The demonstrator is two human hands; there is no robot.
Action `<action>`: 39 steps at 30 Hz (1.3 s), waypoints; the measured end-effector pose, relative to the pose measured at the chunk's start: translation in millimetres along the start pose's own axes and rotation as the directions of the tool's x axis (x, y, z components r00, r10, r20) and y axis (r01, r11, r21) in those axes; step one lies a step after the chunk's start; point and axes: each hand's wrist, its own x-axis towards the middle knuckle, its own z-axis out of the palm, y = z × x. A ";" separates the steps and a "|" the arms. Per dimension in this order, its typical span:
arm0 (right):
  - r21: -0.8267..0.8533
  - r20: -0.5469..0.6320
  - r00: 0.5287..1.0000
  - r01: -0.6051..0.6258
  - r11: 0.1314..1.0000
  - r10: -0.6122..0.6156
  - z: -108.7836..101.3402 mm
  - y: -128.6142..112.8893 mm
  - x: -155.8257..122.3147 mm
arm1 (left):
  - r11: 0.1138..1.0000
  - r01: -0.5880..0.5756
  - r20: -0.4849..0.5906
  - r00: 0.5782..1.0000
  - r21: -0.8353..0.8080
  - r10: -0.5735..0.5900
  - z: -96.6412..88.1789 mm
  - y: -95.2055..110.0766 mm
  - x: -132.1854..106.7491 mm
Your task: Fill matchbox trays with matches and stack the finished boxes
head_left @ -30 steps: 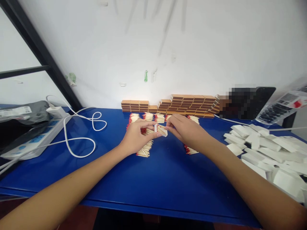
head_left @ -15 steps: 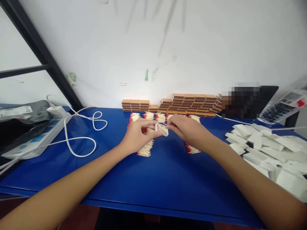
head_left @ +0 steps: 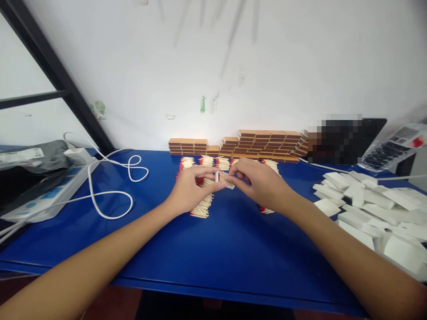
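Observation:
My left hand (head_left: 189, 189) and my right hand (head_left: 258, 181) meet over the middle of the blue table (head_left: 213, 253). Between them is a small white matchbox tray (head_left: 223, 178) with matches in it. The left fingers pinch its left end, and the right fingers close on its right end and top. Under and behind the hands lie rows of red-tipped matches (head_left: 202, 208). More matches (head_left: 266, 210) show beneath my right wrist.
Stacks of brown matchbox sleeves (head_left: 263, 146) line the wall. A heap of white box trays (head_left: 373, 204) covers the right side. At left lie a white power strip (head_left: 46, 191) and a looped white cable (head_left: 110, 186). A dark device (head_left: 367, 138) stands at the back right.
My right hand has shifted slightly left and closed further over the tray. The left hand has stayed where it was.

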 end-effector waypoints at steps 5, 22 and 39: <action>0.003 -0.008 1.000 -0.018 1.000 0.018 -4.5 -1.6 0.4 | 0.999 -0.013 -0.018 1.000 0.033 0.013 -2.1 -1.9 0.1; -0.187 0.053 0.998 -0.009 0.982 0.019 41.1 40.9 18.8 | 0.985 -0.024 -0.287 0.955 0.170 0.073 -19.4 -15.0 13.4; -0.079 0.113 0.990 -0.073 0.994 0.082 34.2 47.0 17.6 | 0.971 -0.036 -0.235 0.967 0.238 0.094 -18.7 -17.4 13.3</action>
